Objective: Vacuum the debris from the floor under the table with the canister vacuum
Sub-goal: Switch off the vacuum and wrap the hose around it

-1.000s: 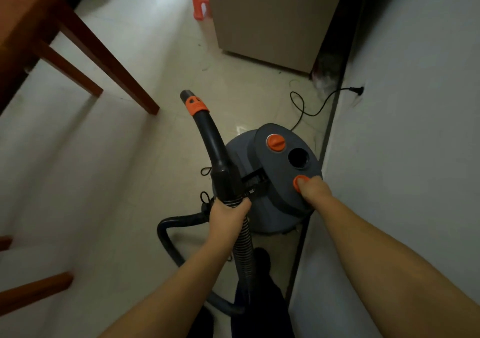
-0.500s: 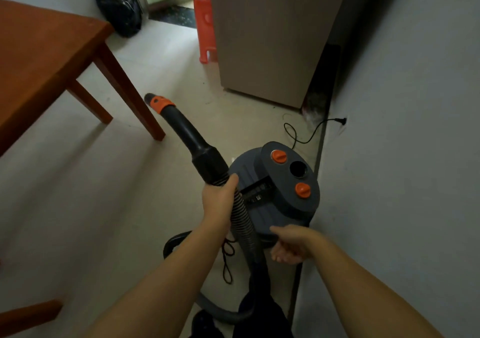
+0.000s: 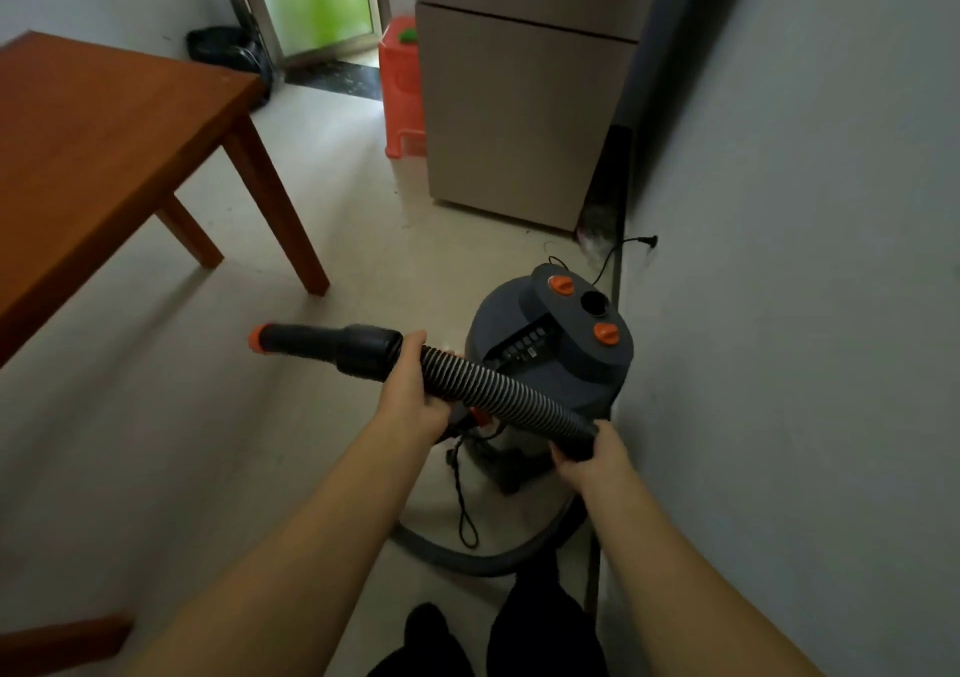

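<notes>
— Gripping the ribbed hose [image 3: 488, 382] with both hands, is that right?

— Yes. The left hand [image 3: 413, 395] is curled round the hose just behind the black nozzle tube [image 3: 332, 346], and the right hand [image 3: 589, 455] clasps the hose further back, where its dark cuff sits.

— Which way does the nozzle point?

— To the left, held roughly level above the floor [image 3: 208, 442]. Its orange tip [image 3: 256, 339] is in the air, not touching anything.

— And the canister vacuum?

— The canister vacuum [image 3: 550, 359] stands on the floor just beside the grey wall [image 3: 805, 312] on the right, behind the hose. Two orange knobs [image 3: 605, 334] show on its dark lid. More hose loops along the floor below it, near the person's dark trouser legs.

— Where is the counter?

— The wooden counter [image 3: 104, 146] is at the upper left, well apart from the nozzle, two legs visible. I cannot make out debris beneath it; the floor there looks pale and shadowed.

— Anything else?

— A beige cabinet [image 3: 519, 115] behind the vacuum, an orange stool [image 3: 400, 83] beside it, and a thin cord [image 3: 623, 247] running to the wall.
</notes>
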A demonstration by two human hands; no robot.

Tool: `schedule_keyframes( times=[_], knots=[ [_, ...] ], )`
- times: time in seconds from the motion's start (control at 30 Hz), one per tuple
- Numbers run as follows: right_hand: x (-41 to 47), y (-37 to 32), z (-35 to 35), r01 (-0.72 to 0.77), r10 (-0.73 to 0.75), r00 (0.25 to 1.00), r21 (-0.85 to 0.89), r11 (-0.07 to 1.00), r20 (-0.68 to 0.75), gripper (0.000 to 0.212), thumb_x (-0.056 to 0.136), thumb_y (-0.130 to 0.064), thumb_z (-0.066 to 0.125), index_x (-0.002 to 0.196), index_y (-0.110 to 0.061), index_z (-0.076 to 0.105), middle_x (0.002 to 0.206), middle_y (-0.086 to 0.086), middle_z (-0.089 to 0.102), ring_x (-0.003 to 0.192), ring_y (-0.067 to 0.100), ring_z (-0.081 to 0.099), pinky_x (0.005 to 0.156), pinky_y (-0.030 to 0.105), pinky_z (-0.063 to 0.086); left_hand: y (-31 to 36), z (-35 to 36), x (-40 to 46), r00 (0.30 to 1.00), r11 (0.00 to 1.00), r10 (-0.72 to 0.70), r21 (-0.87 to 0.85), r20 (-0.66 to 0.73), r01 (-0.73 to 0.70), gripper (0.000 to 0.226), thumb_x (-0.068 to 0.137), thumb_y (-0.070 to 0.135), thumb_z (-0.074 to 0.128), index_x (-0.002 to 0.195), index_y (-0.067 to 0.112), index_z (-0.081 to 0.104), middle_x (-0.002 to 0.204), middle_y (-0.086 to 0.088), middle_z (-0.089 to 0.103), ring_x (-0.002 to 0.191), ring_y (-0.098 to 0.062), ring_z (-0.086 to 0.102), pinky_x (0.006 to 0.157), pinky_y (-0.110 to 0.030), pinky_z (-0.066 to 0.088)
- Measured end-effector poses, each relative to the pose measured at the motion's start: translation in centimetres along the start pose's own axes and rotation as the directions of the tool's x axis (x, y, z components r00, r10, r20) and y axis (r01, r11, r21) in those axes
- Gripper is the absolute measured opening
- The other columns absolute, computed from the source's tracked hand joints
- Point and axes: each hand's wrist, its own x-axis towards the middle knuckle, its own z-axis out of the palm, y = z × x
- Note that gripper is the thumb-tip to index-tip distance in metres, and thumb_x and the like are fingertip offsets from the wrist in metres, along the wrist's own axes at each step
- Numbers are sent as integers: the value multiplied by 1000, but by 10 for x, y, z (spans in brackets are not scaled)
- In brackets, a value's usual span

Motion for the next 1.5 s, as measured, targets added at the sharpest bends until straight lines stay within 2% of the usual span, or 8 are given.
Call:
schedule_keyframes(
  times=[0.13, 0.23, 0.33, 0.43, 0.73, 0.93, 1.23, 1.5],
  knots=[
    [-25, -36, 8, 179, -177, 984, -64, 982, 28, 49, 91, -19, 54, 138, -9, 42, 125, 19, 54, 82, 35, 55, 38, 40, 53, 7, -24, -16, 969, 942, -226, 273, 94, 194, 48, 92, 43, 55, 117, 3, 52, 105, -17, 63, 100, -32, 60, 92, -45, 44],
    [-64, -62, 24, 322, -316, 945, -79, 943, 80, 41, 92, -19, 55, 129, -6, 43, 104, 18, 57, 80, 32, 57, 40, 40, 55, -1, -31, -32, 979, 724, -182, 686, 91, 71, 49, 93, 51, 49, 99, 3, 61, 83, -9, 72, 78, -20, 67, 81, -35, 52],
    [-97, -88, 40, 365, -358, 923, -23, 931, 144, 36, 92, -19, 56, 122, -6, 41, 96, 16, 57, 81, 31, 59, 45, 41, 56, -10, -26, -36, 839, 75, 386, 893, 385, -444, 36, 87, 45, 62, 102, 13, 56, 85, 2, 65, 76, -12, 65, 72, -32, 56],
    [-120, -105, 57, 355, -338, 916, -42, 934, 216, 28, 92, -23, 57, 109, -3, 49, 95, 17, 59, 81, 30, 61, 42, 35, 55, -17, 5, -38, 553, -408, 308, 632, 774, -659, 74, 74, 43, 75, 134, 22, 39, 129, 1, 45, 120, -16, 43, 102, -35, 40],
    [-92, -152, 73, 332, -315, 913, -22, 943, 261, 51, 97, -32, 51, 138, -3, 39, 95, 20, 56, 88, 35, 58, 84, 41, 51, -21, 71, -25, 557, -168, -76, 540, 827, -825, 48, 83, 26, 69, 126, 22, 48, 93, 6, 60, 79, -7, 61, 65, -17, 54],
    [-36, -239, 109, 422, -384, 902, -214, 881, 196, 18, 91, -20, 59, 87, -4, 50, 79, 11, 57, 66, 22, 58, 40, 28, 53, -48, 125, 16, 636, -82, -219, 636, 740, -767, 44, 84, 26, 68, 122, 20, 46, 89, 2, 56, 66, -8, 59, 55, -18, 53],
    [11, -359, 305, 715, -534, 695, -384, 584, 482, 11, 90, -13, 57, 88, -4, 52, 71, 7, 57, 47, 15, 60, 49, 25, 53, -49, 267, 80, 654, 197, 30, 637, 756, -746, 49, 88, 24, 64, 132, 15, 42, 93, -2, 57, 72, -13, 60, 56, -17, 53],
    [141, -226, 372, 528, -71, 826, -724, 444, 559, 14, 90, -12, 57, 99, -2, 52, 78, 9, 58, 62, 19, 59, 59, 33, 54, 0, 174, 174, 811, 100, 208, 813, 547, -574, 50, 85, 33, 66, 130, 27, 44, 93, 7, 59, 76, -11, 63, 64, -23, 57]
  ],
)
